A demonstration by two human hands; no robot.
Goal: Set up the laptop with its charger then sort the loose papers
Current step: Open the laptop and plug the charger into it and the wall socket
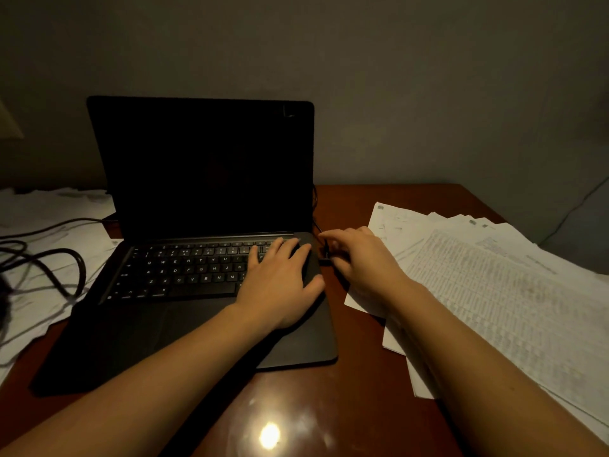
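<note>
Wooden table [362,407]: laptop [184,311], papers [510,291], cable [62,258].

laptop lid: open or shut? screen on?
Open: the laptop lid stands upright behind the exposed keyboard, where the left hand rests. The screen is fully black, so it looks off.

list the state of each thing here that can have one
laptop: lid open, screen dark
left hand: flat on the right side of the keyboard, fingers straight
right hand: pinches the charger plug
charger plug: at the laptop's right edge; whether seated cannot be told
left papers: spread, unsorted
right papers: fanned, unsorted
cable: loose, looped over the left papers
</note>
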